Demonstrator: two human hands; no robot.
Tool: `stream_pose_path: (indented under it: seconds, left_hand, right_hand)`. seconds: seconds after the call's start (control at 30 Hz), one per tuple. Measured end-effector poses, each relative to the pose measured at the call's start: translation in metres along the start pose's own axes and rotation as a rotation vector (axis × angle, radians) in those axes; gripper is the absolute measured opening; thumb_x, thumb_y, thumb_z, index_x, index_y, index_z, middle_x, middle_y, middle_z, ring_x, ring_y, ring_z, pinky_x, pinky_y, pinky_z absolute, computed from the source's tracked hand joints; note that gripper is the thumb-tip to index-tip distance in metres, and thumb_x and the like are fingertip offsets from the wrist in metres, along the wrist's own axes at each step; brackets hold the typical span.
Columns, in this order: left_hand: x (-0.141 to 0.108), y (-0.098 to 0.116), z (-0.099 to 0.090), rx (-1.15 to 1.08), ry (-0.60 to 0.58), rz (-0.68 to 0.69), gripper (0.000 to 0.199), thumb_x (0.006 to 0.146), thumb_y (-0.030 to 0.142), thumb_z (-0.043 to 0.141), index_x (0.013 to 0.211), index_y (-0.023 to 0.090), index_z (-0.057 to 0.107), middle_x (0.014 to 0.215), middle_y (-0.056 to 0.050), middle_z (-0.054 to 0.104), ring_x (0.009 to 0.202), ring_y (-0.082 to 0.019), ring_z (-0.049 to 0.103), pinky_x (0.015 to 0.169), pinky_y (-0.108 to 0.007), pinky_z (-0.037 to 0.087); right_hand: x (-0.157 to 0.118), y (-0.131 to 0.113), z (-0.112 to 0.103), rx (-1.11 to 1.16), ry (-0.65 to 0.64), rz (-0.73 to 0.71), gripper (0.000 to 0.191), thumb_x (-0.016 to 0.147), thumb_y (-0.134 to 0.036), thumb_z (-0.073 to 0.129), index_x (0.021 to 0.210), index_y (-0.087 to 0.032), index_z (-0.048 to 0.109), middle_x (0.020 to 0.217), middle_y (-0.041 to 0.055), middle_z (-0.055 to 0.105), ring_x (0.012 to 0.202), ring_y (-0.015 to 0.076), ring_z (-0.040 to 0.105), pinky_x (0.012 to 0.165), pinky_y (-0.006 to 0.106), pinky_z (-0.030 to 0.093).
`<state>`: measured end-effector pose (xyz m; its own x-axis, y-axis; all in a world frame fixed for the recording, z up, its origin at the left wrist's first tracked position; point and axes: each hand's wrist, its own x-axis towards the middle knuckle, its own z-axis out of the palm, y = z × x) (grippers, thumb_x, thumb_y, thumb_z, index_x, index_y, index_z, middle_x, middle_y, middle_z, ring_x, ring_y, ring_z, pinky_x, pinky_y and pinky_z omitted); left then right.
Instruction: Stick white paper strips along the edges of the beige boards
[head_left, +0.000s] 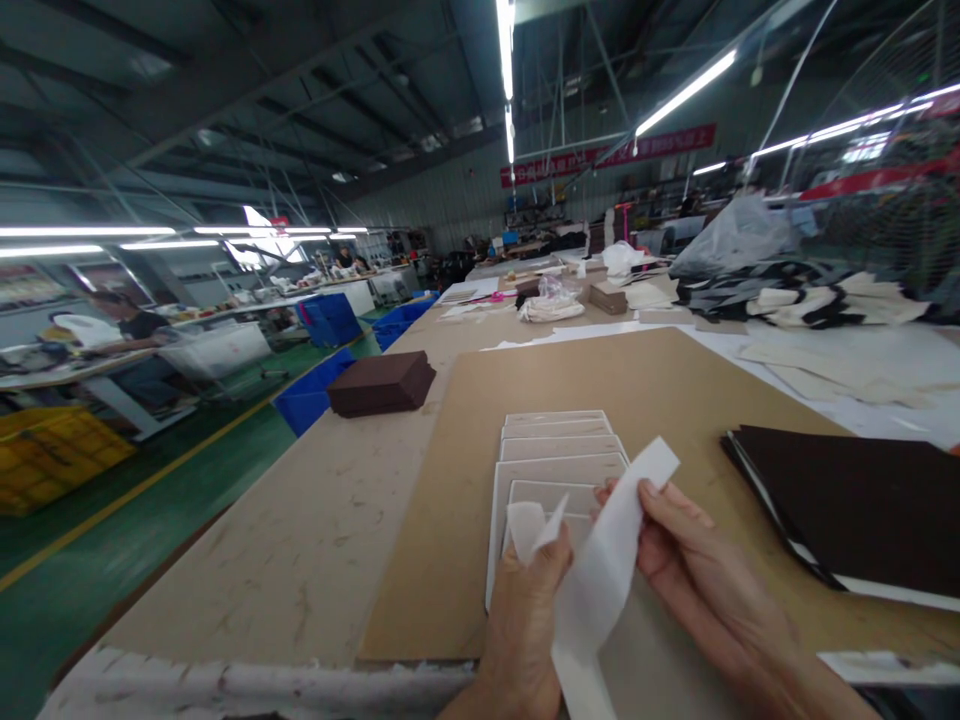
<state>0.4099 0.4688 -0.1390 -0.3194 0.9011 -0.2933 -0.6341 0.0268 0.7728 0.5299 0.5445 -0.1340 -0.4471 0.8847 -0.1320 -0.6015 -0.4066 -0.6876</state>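
A long white strip (600,570) of thin material hangs between my hands, twisted and reaching down past the frame's bottom edge. My left hand (525,610) is closed round part of it, with crumpled white ends sticking out above the fingers. My right hand (686,550) pinches the strip near its upper end between thumb and fingers. Behind my hands, several overlapping flat rectangular pieces with white borders (559,447) lie on a brown board (420,560); my hands cover the nearest ones.
A dark brown stack (382,383) stands left of the board, a dark sheet pile (870,500) to the right. Fabric scraps (810,290) and plastic bags (735,235) lie farther back. Blue bins (311,388) stand beyond the table's left edge; a person (131,320) sits far left.
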Motion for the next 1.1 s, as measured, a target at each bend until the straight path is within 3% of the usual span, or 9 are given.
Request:
stream_pose_path:
  seconds: [0.1,0.17,0.27,0.4,0.53,0.67,0.77,0.93,1.1]
  left_hand:
    - [-0.004,0.017,-0.02,0.08,0.049,0.007,0.043,0.076,0.054,0.066,0.07,0.012,0.057,0.06,-0.001,0.054,0.052,-0.009,0.051,0.05,-0.019,0.041]
    - [-0.01,0.038,-0.035,0.095,0.078,0.05,0.034,0.075,0.043,0.072,0.091,0.014,0.062,0.073,-0.002,0.06,0.06,-0.01,0.056,0.058,-0.02,0.046]
    - [-0.019,0.074,-0.061,0.12,0.147,0.171,0.04,0.069,0.031,0.079,0.102,0.018,0.06,0.075,0.002,0.057,0.056,-0.006,0.05,0.053,-0.016,0.041]
    - [-0.022,0.098,-0.098,0.329,0.163,0.395,0.031,0.076,0.041,0.071,0.085,0.015,0.057,0.056,0.007,0.036,0.046,-0.004,0.028,0.041,-0.016,0.025]
    - [-0.015,0.084,-0.118,0.953,0.184,0.461,0.044,0.069,0.046,0.073,0.062,0.017,0.041,0.053,0.007,0.034,0.047,-0.006,0.03,0.043,-0.019,0.025]
    - [0.002,0.061,-0.108,1.498,-0.147,0.789,0.042,0.087,0.034,0.056,0.056,0.016,0.033,0.055,0.005,0.034,0.051,-0.007,0.035,0.05,-0.021,0.025]
    - [0.016,0.046,-0.098,1.612,-0.294,0.922,0.034,0.094,0.026,0.044,0.061,0.016,0.043,0.066,0.001,0.044,0.058,-0.008,0.045,0.055,-0.022,0.029]
    - [0.033,0.023,-0.102,1.721,-0.377,1.144,0.028,0.095,0.028,0.044,0.07,0.019,0.054,0.069,0.0,0.05,0.063,-0.013,0.049,0.057,-0.025,0.033]
    - [0.036,0.016,-0.109,1.788,-0.335,1.128,0.026,0.095,0.025,0.041,0.073,0.019,0.052,0.07,-0.001,0.052,0.063,-0.015,0.051,0.056,-0.027,0.036]
  right_hand:
    - [0.005,-0.032,-0.011,0.028,0.086,-0.114,0.016,0.073,-0.023,0.073,0.085,-0.018,0.062,0.086,0.0012,0.064,0.083,0.0129,0.063,0.087,0.032,0.056]
    - [0.006,-0.059,-0.023,-0.015,0.118,-0.205,0.019,0.069,-0.019,0.075,0.083,-0.017,0.062,0.078,-0.0009,0.06,0.075,0.0101,0.061,0.086,0.032,0.057]
    - [0.004,-0.096,-0.042,-0.116,0.176,-0.264,0.026,0.065,-0.017,0.076,0.087,-0.018,0.064,0.077,-0.002,0.056,0.059,0.0044,0.052,0.064,0.019,0.057]
    - [0.0,-0.113,-0.057,-0.416,0.099,-0.034,0.018,0.069,-0.029,0.075,0.076,-0.019,0.062,0.056,-0.0042,0.044,0.039,0.0007,0.03,0.033,0.013,0.025]
    - [0.006,-0.09,-0.05,-0.73,0.086,0.248,0.032,0.065,-0.044,0.078,0.08,-0.02,0.062,0.061,-0.0012,0.056,0.045,0.0062,0.046,0.041,0.017,0.033]
    - [0.022,-0.052,-0.029,-0.934,-0.12,0.333,0.038,0.069,-0.051,0.072,0.084,-0.017,0.063,0.07,0.0007,0.062,0.055,0.008,0.051,0.05,0.019,0.037]
    - [0.039,-0.025,-0.013,-1.055,-0.266,0.323,0.035,0.074,-0.049,0.068,0.085,-0.016,0.062,0.068,-0.0008,0.059,0.054,0.0063,0.047,0.05,0.019,0.034]
    - [0.067,0.011,-0.002,-1.183,-0.412,0.215,0.022,0.079,-0.034,0.062,0.092,-0.018,0.056,0.064,-0.0049,0.051,0.053,0.0054,0.04,0.049,0.019,0.029]
    - [0.084,0.025,0.003,-1.312,-0.467,0.133,0.02,0.079,-0.03,0.058,0.094,-0.018,0.054,0.062,-0.0059,0.048,0.052,0.0059,0.038,0.05,0.02,0.028]
